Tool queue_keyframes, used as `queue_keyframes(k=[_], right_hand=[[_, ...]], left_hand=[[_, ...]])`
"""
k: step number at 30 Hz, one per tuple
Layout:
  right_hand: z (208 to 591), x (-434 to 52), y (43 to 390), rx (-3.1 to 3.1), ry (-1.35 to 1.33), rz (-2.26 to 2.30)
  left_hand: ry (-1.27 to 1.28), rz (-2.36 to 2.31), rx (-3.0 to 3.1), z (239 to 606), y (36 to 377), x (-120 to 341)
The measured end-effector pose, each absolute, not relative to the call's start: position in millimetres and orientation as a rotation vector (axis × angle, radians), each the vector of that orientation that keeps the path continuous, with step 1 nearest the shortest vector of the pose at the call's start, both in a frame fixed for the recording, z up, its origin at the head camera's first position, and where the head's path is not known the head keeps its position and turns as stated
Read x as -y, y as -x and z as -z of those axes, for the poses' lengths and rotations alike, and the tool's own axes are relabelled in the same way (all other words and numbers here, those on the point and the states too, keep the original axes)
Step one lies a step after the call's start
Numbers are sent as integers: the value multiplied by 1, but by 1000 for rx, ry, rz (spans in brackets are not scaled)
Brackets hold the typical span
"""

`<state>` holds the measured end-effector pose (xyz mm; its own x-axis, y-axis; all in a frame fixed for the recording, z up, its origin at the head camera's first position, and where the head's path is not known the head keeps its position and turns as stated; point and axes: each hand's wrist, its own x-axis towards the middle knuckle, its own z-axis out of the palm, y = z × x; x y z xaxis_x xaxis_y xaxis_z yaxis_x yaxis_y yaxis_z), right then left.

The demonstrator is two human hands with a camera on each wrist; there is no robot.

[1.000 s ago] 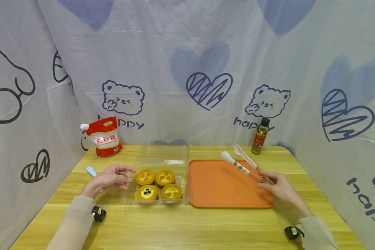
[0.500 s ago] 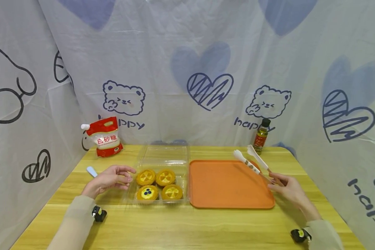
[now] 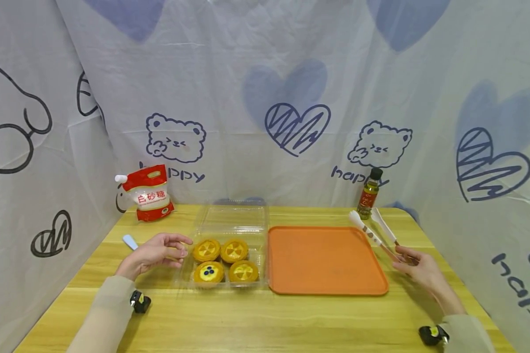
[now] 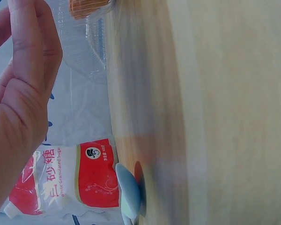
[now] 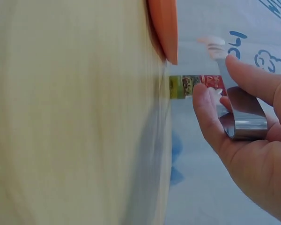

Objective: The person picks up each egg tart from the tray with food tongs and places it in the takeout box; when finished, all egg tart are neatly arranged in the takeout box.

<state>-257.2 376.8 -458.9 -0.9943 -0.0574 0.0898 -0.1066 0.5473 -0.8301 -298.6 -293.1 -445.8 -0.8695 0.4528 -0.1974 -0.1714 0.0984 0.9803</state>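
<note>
My right hand (image 3: 419,267) holds a pair of tongs (image 3: 370,235) by its bent metal end, thumb and fingers on either side, at the right edge of the orange tray (image 3: 327,262). The tongs' white, brown-spotted arms stand apart, tips toward the back, nothing between them. My left hand (image 3: 159,251) hovers with relaxed fingers at the left side of a clear plastic box (image 3: 261,247), holding nothing. Several egg tarts sit in the box, among them a tart with dark blue berries (image 3: 208,272). The box's lid (image 3: 231,218) is folded back behind.
A red and white bag of white granulated sugar (image 3: 152,193) stands at the back left. Behind the tongs' tips is a small bottle (image 3: 368,196) with a black cap. A light blue utensil (image 4: 129,190) lies beside the left hand, partly hidden by it in the head view.
My right hand has moved right with the tongs, whose tips have gone from over the tray to beyond its back right corner. The left hand and box have stayed put.
</note>
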Motion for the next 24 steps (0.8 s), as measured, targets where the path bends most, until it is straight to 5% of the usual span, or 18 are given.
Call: queue_keyframes(k=[24], right_hand=[[462, -407, 256, 2930, -108, -1414]], left_hand=[[-273, -1817, -1941, 447, 300, 293]])
